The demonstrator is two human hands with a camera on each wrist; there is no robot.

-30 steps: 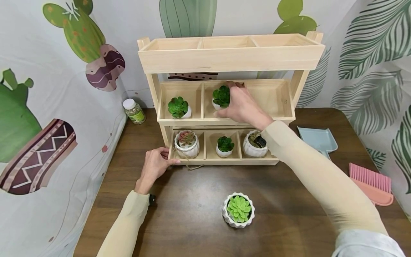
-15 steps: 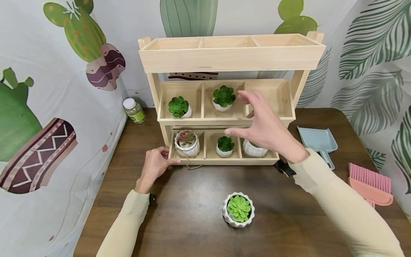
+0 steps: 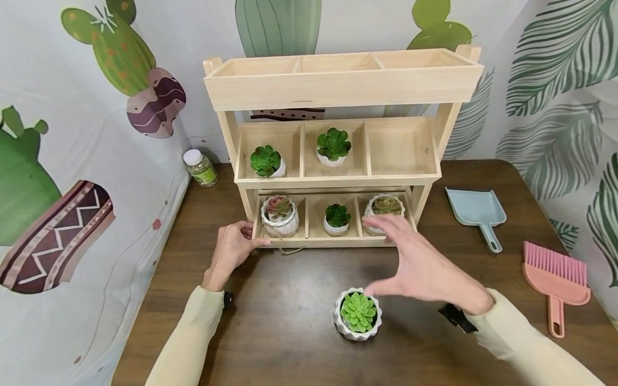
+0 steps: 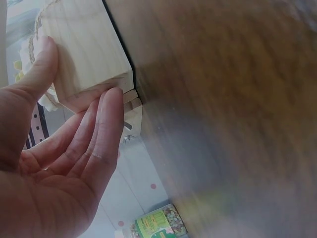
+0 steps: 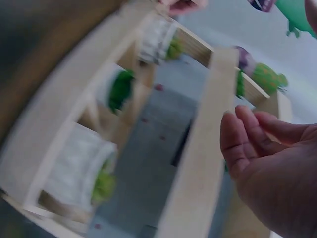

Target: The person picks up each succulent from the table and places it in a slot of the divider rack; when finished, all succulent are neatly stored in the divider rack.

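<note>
A three-tier wooden plant stand (image 3: 343, 92) stands at the back of the table. My left hand (image 3: 229, 251) grips the front left corner of its bottom tier; in the left wrist view, the thumb lies on one face of the wood (image 4: 89, 49) and the fingertips press its end. My right hand (image 3: 422, 262) is in the air with fingers spread, holding nothing. Its thumb is close to a light green succulent (image 3: 358, 312) in a ribbed white pot on the table. A green potted succulent (image 3: 333, 145) sits in the middle tier's centre compartment, another (image 3: 266, 161) on its left.
In the bottom tier are a reddish succulent (image 3: 280, 214), a small dark green one (image 3: 337, 217) and a third pot (image 3: 386, 206), partly behind my right hand. A jar (image 3: 203, 170) stands at left; a blue dustpan (image 3: 478, 209) and pink brush (image 3: 555, 273) lie at right.
My right hand has let go of the green succulent in the middle tier's centre compartment, moving down and towards me, near the light green succulent. My left hand has stayed on the stand's corner.
</note>
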